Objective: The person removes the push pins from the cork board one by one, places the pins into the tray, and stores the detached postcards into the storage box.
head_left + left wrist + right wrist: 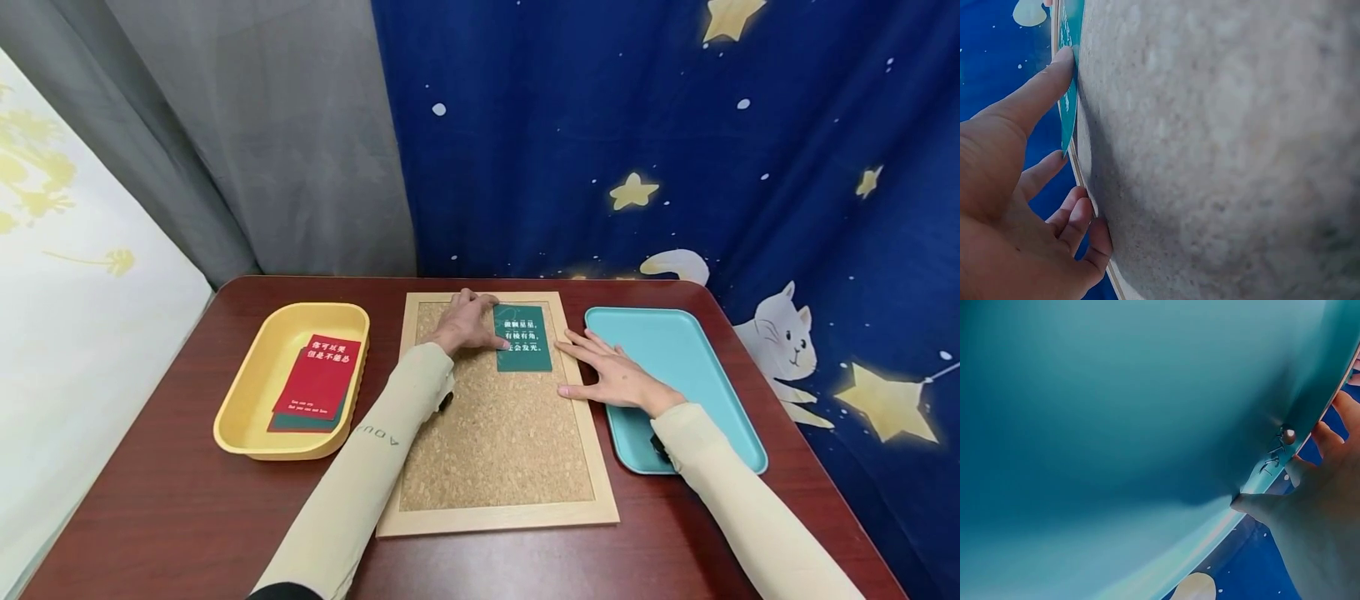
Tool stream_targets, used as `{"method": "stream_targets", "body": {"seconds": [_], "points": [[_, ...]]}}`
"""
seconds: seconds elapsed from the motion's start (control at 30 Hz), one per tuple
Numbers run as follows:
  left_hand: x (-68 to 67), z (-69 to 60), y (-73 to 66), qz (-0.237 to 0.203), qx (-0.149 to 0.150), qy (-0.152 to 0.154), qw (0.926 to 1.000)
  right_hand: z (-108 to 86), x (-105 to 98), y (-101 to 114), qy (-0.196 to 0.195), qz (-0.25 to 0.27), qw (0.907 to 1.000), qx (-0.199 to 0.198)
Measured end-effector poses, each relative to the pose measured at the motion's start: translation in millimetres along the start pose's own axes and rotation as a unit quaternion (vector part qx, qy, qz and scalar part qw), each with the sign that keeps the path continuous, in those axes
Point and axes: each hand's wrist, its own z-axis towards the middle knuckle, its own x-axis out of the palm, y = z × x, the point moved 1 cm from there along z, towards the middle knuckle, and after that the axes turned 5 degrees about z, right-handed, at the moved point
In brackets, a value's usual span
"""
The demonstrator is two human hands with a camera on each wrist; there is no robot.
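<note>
A dark green card [522, 358] with white lettering lies near the top right of a wood-framed cork board [502, 442]. My left hand [465, 323] is at its left side, thumb touching the card's left edge and index finger by its upper left corner. In the left wrist view, the thumb of the left hand [1010, 181] rests on the card [1071, 119], with the other fingers bent lower along the board. My right hand [611, 372] is spread over the board's right frame, fingertips near the card's right edge, holding nothing visible.
A yellow bin [247, 408] at left holds red [318, 379] and green cards, stacked. On the right is a blue tray [697, 375], partly under the right wrist; a small round bead [1289, 435] and thin dark pieces [1269, 464] lie in it. Curtains hang behind the table.
</note>
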Motion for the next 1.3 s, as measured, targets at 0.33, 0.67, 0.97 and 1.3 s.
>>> {"method": "stream_targets", "body": {"seconds": [0.33, 0.67, 0.97, 1.3], "points": [[5.5, 2.1, -0.5, -0.032, 0.009, -0.025, 0.9991, -0.2, -0.6, 0.0, 0.002, 0.004, 1.0, 0.0], [11.9, 7.7, 1.1, -0.218, 0.049, -0.016, 0.9746, 0.0, -0.4, -1.3, 0.0, 0.006, 1.0, 0.0], [15.2, 6.2, 1.5, -0.375, 0.061, -0.016, 0.925, -0.2, 0.0, -1.8, 0.001, 0.008, 1.0, 0.002], [13.9, 3.7, -0.9, -0.41, 0.056, -0.024, 0.9101, 1.0, 0.4, -3.1, 0.004, 0.01, 0.9999, 0.004]]}}
